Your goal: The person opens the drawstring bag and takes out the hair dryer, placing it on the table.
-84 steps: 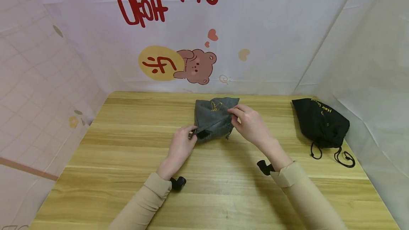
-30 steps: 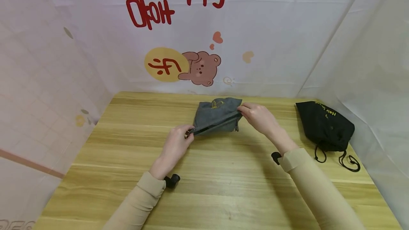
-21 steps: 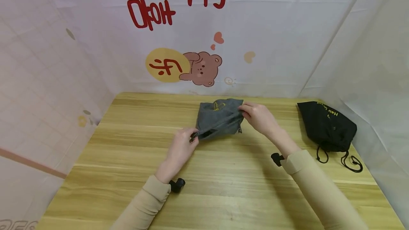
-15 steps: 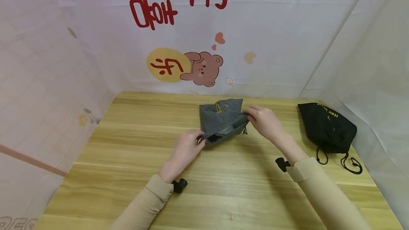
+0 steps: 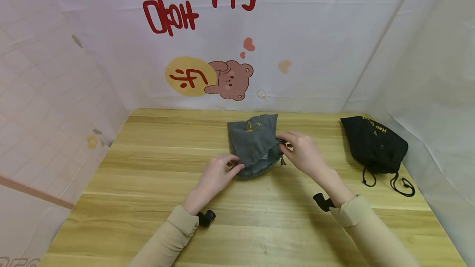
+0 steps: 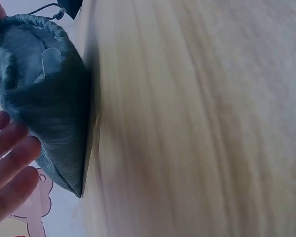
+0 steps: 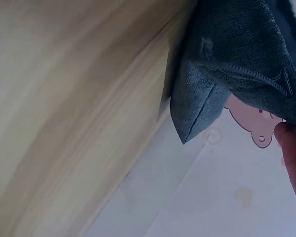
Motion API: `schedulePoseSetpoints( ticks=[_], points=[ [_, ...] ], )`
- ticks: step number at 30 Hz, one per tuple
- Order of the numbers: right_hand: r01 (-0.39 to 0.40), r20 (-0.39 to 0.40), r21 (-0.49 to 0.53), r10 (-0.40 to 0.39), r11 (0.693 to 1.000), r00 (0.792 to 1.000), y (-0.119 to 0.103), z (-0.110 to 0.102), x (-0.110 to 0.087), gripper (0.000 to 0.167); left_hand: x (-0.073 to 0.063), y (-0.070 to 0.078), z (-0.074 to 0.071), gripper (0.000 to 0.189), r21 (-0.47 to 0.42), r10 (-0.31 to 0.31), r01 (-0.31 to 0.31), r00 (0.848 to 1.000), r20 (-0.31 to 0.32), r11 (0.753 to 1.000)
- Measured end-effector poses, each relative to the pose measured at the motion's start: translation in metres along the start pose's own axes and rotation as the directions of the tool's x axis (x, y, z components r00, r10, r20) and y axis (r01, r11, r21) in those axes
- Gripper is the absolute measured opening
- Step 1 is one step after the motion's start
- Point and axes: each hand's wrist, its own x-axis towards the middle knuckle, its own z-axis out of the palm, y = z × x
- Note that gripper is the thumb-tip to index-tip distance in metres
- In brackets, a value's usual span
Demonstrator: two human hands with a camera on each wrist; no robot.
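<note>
A grey drawstring bag [image 5: 252,143] with yellow print lies near the table's far edge, its gaping mouth toward me. My right hand [image 5: 302,151] pinches the right side of the mouth; in the right wrist view a fingertip [image 7: 286,132] meets the rim, where a cord hangs. At the mouth's left corner is my left hand [image 5: 217,174], thumb and forefinger apart. The left wrist view shows its fingers [image 6: 17,158] spread beside the bag [image 6: 49,113]. Inside the mouth I see a pale, rounded tab [image 6: 52,61]; what it belongs to is hidden.
A black drawstring bag [image 5: 375,145] with yellow lettering lies at the table's right edge, its cords trailing toward me. The wooden table [image 5: 256,226] ends at a printed white cloth wall [image 5: 308,32] behind, with cloth walls on both sides.
The grey bag's mouth, stretched nearly flat a second ago, now gapes toward me. My left hand's thumb and forefinger have parted at its corner. My right hand has come slightly lower. The black bag stays put.
</note>
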Motion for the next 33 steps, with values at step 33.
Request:
schedulePoseSetpoints(
  ticks=[33],
  points=[
    [0.128, -0.192, -0.104, -0.146, 0.986, 0.970, -0.019, 0.025, -0.012, 0.026, 0.071, -0.005, 0.008, 0.056, -0.118, 0.011, 0.015, 0.975, 0.220, 0.993]
  ],
)
